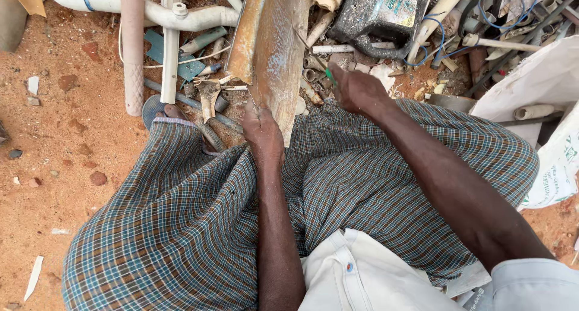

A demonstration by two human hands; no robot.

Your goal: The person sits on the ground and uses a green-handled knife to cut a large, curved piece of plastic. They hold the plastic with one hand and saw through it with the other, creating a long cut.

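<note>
The curved brown strip of split pipe stood tilted in the middle of the scene, rising away from the lap into the scrap pile. The left hand gripped its near end, fingers wrapped tight around the edge. Just right of it, the right hand was closed on a small green-handled tool beside the strip. It looked like a scraping or cutting step, and the near end needed a steady hold. Beyond lay white pipes on the red sandy ground, and a grimy black jerrycan with a pale label at the far right. A white sack with green print sat at the right edge.
</note>
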